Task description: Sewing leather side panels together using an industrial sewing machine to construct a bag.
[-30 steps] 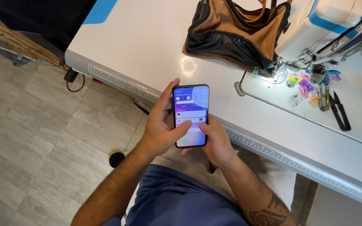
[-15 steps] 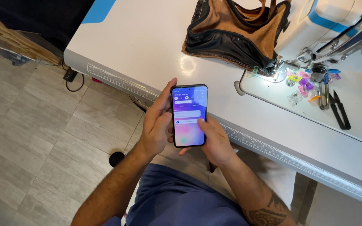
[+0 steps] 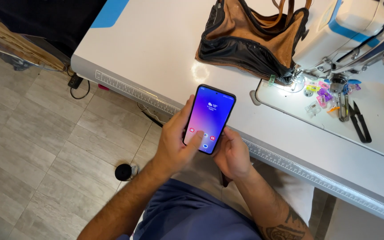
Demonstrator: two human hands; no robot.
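Both hands are holding a phone (image 3: 210, 119) just over the near edge of the white table (image 3: 156, 58), the left hand (image 3: 176, 142) wrapping its fingers around the left side with the thumb resting on the lit purple screen, and the right hand (image 3: 232, 153) gripping the bottom right corner. Further back, a brown and black bag (image 3: 250, 38) is lying under the sewing machine (image 3: 347, 31), with colourful clips (image 3: 318, 93) and small black snips (image 3: 361, 122) sitting beside it.
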